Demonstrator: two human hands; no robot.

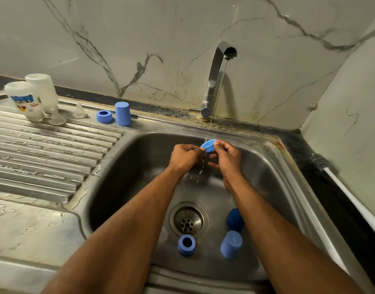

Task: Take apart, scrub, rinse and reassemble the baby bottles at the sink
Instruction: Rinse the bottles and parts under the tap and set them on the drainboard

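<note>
My left hand [185, 157] and my right hand [225, 158] together pinch a blue bottle ring [208, 144] under the thin water stream from the tap [216, 73]. In the sink [127, 177] lie another blue ring [186, 245], a blue cap [231, 244] and a dark blue round piece [235, 219], partly behind my right forearm. On the drainboard [44, 153] two clear bottle bodies [25, 100] stand upside down, with two clear teats [57, 117], a blue ring [104, 116] and a blue cap [123, 113] beside them.
A white-handled bottle brush [339, 183] lies on the dark counter at the right, against the wall. The drain [187, 221] sits in the middle of the sink floor. Water pools on the steel surface at the front left.
</note>
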